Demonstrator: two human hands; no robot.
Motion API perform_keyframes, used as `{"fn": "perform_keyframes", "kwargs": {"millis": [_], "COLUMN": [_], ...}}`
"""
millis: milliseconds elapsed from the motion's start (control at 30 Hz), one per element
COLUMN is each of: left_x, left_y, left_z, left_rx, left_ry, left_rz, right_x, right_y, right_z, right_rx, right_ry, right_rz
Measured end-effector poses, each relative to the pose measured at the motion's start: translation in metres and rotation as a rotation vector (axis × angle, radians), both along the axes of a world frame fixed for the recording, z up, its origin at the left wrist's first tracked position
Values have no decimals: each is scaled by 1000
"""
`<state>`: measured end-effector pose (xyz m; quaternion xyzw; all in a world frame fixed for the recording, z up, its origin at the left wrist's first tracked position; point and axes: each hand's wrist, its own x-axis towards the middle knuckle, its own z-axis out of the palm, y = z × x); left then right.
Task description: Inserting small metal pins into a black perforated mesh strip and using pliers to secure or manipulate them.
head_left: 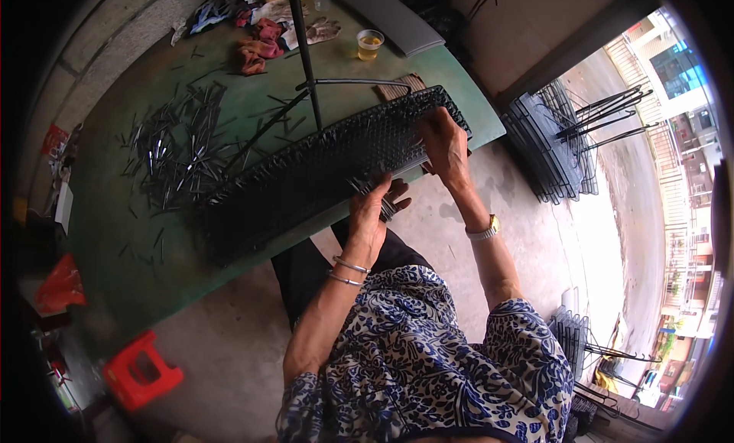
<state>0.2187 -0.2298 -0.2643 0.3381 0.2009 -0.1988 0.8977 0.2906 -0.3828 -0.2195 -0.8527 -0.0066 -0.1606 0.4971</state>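
Observation:
A long black mesh rack (306,164) lies across the green table's front edge, with short dark pieces bristling along its far rim. My left hand (372,207) is closed round a small bunch of thin dark strips (390,209) beside the rack's near edge. At the rack's right end, my right hand (446,146) has its fingers pinched together over the mesh; whatever lies between them is too small or hidden to make out. Left of the rack, a loose pile of short black strips (180,145) is spread on the table.
A black metal pole (300,45) with side arms rises behind the rack. Gloves (264,42) and a cup of yellow liquid (368,45) sit farther back on the green table (115,267). Stacked black wire racks (547,141) stand at right. A red plastic stool (143,370) is at lower left.

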Motion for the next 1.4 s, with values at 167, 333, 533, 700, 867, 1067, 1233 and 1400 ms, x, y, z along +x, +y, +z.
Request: {"fn": "perform_keyframes", "kwargs": {"millis": [167, 333, 533, 700, 867, 1067, 1233, 1400], "left_x": [3, 1, 0, -2, -3, -6, -7, -9], "left_y": [-6, -6, -6, -2, -6, -5, -3, -6], "left_z": [-3, -2, 6, -2, 4, 5, 16, 15], "left_rx": [-156, -214, -77, -1, 4, -4, 56, 127], "left_ry": [90, 116, 110, 13, 4, -41, -68, -80], "left_rz": [-3, -63, -92, -93, -11, -26, 11, -27], "right_x": [34, 46, 41, 33, 30, 15, -13, -15], "right_y": [0, -1, -3, 2, -1, 6, 4, -4], "right_z": [-31, -45, -35, -21, -20, -5, 14, 22], "right_rx": [-184, -247, -306, -611, -662, -608, -53, 12], "right_ry": [-265, -286, -269, -120, -141, -154, 399, 519], "right_rz": [-22, -41, 2, -47, 44, -51, 612, 649]}}
